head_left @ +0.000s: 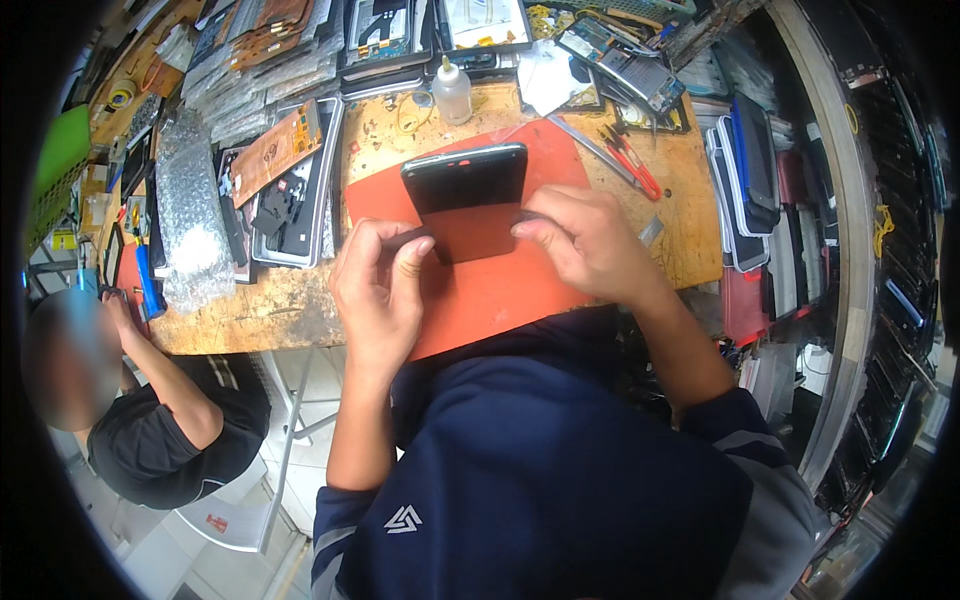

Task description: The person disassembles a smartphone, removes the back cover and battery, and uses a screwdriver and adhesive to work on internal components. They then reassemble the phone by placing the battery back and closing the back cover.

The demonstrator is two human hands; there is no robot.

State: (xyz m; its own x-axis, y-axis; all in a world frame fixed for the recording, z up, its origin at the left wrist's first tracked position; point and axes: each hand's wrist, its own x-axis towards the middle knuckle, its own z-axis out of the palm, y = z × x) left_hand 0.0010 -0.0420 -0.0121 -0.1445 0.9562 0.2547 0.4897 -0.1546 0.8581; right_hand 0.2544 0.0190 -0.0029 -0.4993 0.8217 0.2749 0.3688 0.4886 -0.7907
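Nearest the camera: my dark blue shirt [570,470]. Past it, left hand [380,285] is pinching a small dark piece [403,239] at the slab's left side; right hand [585,235] is pinching a matching dark bit [533,215] at its right. Can't tell if those belong to the slab. Glossy black slab [465,190] is over the red mat [450,315] on the tabletop [260,328]. Progress, my read: slab's in one piece, handling underway; remaining steps don't show. Long axis seems to run away from me, far end tilted up, glossy face toward me.
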